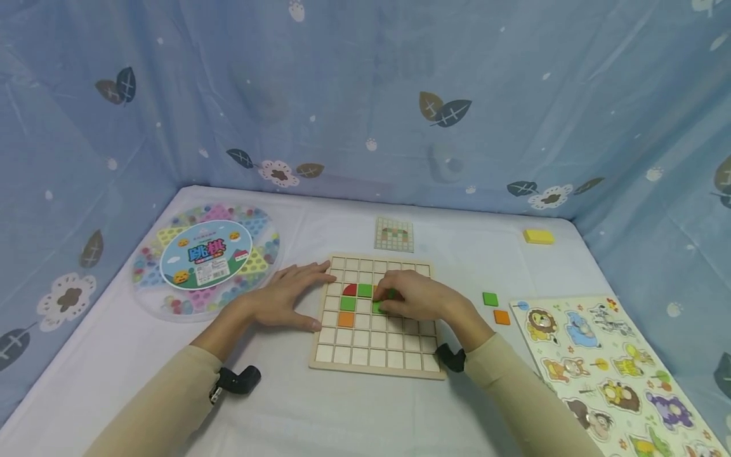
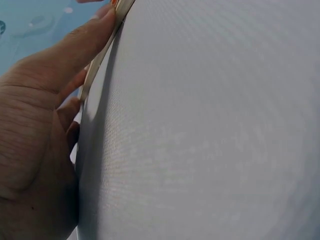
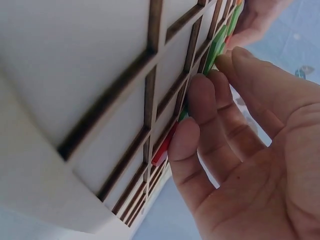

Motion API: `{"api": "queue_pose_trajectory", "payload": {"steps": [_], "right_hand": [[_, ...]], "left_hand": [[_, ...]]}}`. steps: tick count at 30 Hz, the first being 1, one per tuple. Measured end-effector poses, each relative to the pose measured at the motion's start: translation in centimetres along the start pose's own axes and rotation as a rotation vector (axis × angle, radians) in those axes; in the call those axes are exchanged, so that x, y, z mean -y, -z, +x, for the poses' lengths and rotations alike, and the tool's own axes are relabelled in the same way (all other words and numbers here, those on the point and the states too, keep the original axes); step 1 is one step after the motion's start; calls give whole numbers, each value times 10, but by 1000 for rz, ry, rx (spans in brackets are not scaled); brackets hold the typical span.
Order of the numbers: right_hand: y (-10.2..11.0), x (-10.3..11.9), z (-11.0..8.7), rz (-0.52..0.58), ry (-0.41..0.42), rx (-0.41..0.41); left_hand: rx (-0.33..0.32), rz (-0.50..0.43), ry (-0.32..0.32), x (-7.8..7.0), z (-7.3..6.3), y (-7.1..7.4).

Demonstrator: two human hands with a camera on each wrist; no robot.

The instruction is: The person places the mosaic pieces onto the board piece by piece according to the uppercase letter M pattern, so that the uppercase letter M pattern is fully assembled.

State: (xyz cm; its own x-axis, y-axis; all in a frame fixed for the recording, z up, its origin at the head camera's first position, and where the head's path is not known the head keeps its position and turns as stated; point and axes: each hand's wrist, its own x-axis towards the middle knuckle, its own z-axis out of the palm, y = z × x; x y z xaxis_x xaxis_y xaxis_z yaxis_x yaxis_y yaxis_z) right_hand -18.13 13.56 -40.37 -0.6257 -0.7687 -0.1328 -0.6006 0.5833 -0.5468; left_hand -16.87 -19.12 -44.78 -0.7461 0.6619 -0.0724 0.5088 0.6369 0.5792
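A wooden grid board (image 1: 371,357) lies on the white cloth. My left hand (image 1: 282,297) rests beside it, fingers extended, with thumb and fingertips at its left edge; the thumb (image 2: 75,47) shows against that edge in the left wrist view. Over the middle of the grid, my right hand (image 1: 422,296) pinches a green square tile (image 1: 377,308) between thumb and fingers. To its left sit a red quarter-round tile (image 1: 350,290), two green squares, and an orange square tile (image 1: 345,319). Under the fingertips in the right wrist view is another red tile (image 3: 162,150); the hand partly hides the tiles there.
A small pattern card (image 1: 394,235) lies behind the board. Right of the board are a loose green tile (image 1: 490,298) and orange tile (image 1: 501,317), an animal puzzle (image 1: 619,381) and a yellow block (image 1: 539,237). A round Chinese checkers set (image 1: 205,254) lies at left.
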Motion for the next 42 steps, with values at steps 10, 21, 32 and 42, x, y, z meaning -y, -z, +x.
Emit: {"api": "queue_pose_trajectory", "payload": {"steps": [10, 21, 32, 42], "right_hand": [[5, -5, -14, 42, 7, -10], [9, -19, -39, 129, 19, -84], [14, -30, -60, 216, -9, -164], [18, -42, -78, 242, -53, -250]], "left_hand": [[14, 5, 28, -1, 2, -2], [13, 6, 10, 0, 2, -3], [16, 2, 21, -1, 3, -3], [13, -14, 23, -4, 1, 2]]}}
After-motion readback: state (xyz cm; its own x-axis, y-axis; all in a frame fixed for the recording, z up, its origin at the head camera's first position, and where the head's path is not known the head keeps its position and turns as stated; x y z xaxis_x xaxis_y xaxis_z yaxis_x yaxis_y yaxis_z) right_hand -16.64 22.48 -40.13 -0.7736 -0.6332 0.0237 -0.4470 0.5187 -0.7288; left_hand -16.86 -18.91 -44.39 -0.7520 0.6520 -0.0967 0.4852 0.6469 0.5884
